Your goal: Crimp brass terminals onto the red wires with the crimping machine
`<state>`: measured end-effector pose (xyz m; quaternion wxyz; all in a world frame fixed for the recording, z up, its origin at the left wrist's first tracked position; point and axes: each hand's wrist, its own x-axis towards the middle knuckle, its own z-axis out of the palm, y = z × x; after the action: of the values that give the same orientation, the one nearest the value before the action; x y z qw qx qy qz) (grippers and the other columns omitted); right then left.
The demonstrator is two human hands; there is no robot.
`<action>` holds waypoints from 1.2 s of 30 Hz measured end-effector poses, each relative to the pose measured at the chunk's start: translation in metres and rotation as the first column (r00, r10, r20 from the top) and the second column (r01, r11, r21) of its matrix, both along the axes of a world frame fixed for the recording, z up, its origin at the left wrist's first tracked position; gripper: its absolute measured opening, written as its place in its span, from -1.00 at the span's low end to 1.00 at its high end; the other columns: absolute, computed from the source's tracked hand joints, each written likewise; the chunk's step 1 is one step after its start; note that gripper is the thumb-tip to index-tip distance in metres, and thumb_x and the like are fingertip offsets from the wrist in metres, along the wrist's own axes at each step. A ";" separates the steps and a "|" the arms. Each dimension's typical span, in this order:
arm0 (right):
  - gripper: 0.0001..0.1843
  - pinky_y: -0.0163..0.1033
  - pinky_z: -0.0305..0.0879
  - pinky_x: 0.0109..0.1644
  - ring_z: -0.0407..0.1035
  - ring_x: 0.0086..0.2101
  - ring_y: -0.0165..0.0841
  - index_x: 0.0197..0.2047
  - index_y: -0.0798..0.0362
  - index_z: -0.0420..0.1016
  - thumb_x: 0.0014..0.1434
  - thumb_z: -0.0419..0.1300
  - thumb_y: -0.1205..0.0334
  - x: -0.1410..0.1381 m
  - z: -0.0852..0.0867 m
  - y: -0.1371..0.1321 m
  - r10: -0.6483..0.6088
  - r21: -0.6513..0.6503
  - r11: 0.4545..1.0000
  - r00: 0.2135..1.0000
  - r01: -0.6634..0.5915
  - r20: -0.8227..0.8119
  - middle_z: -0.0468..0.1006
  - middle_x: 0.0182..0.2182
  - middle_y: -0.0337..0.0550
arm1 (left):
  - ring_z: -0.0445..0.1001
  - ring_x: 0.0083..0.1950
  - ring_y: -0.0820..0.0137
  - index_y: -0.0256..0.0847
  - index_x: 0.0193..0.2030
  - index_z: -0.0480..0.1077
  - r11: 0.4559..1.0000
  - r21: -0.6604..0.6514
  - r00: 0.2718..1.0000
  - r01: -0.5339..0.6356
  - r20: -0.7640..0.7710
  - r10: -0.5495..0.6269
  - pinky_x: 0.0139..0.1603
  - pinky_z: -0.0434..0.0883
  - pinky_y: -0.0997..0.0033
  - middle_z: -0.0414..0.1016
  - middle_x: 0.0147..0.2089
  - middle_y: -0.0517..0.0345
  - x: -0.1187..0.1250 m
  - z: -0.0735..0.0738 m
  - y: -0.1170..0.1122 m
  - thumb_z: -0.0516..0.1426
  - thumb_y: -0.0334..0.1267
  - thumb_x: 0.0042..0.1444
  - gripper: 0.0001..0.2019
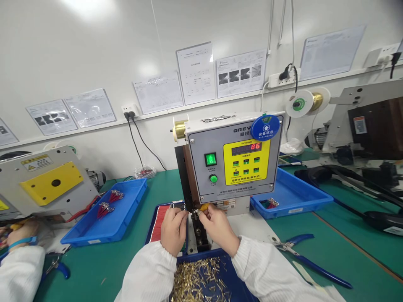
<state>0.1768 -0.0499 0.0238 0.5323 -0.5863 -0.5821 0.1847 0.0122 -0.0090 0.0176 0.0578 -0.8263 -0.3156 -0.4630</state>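
My left hand (174, 230) and my right hand (218, 228) are raised side by side at the mouth of a small grey crimping machine (233, 161), fingers pinched together. The right hand pinches a small yellow piece (204, 206) at the machine's black tool head (197, 226). What the left hand's closed fingers hold is too small to make out. The machine's yellow panel (246, 161) shows a red 86. Below my wrists a dark blue tray (220, 256) holds several small brass terminals (197, 279). A bundle of red wires (157, 222) lies left of my left hand.
A blue tray (126, 214) with red wire bundles (108, 203) sits at left, another blue tray (292, 195) at right. Blue-handled cutters (302, 253) lie on the green mat. A co-worker's sleeve and hand (20, 247) are at far left beside another machine (44, 182).
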 end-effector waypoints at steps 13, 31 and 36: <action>-0.75 -0.29 0.17 -0.52 0.32 -0.62 -0.34 -0.51 -0.08 0.06 0.15 0.02 0.15 -0.001 0.003 -0.003 0.020 -0.029 0.999 0.999 -0.021 -0.026 0.36 -0.70 -0.32 | 0.40 -0.17 0.35 -0.19 -0.19 0.41 1.000 0.000 1.000 0.011 -0.009 -0.011 -0.19 0.40 0.34 0.39 -0.25 0.06 0.000 0.000 0.000 -0.01 -0.39 0.24 -0.82; -0.74 -0.26 0.18 -0.48 0.33 -0.61 -0.32 -0.51 -0.08 0.07 0.18 0.01 0.10 0.000 0.002 -0.003 0.012 -0.054 0.998 1.000 -0.012 -0.008 0.38 -0.70 -0.31 | 0.39 -0.17 0.35 -0.20 -0.19 0.41 1.000 0.001 1.000 -0.002 -0.024 0.002 -0.19 0.39 0.36 0.40 -0.24 0.06 -0.001 -0.001 0.000 0.00 -0.40 0.23 -0.84; -0.75 -0.27 0.16 -0.50 0.32 -0.61 -0.32 -0.50 -0.08 0.06 0.17 0.01 0.11 -0.001 0.001 -0.003 0.012 -0.046 0.999 1.000 -0.012 -0.007 0.38 -0.70 -0.31 | 0.40 -0.17 0.35 -0.20 -0.19 0.41 1.000 0.002 1.000 0.002 -0.021 -0.002 -0.20 0.38 0.37 0.40 -0.24 0.06 0.000 -0.001 0.000 0.00 -0.40 0.23 -0.84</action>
<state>0.1762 -0.0524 0.0247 0.5196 -0.5941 -0.5794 0.2034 0.0117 -0.0095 0.0170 0.0614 -0.8315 -0.3137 -0.4545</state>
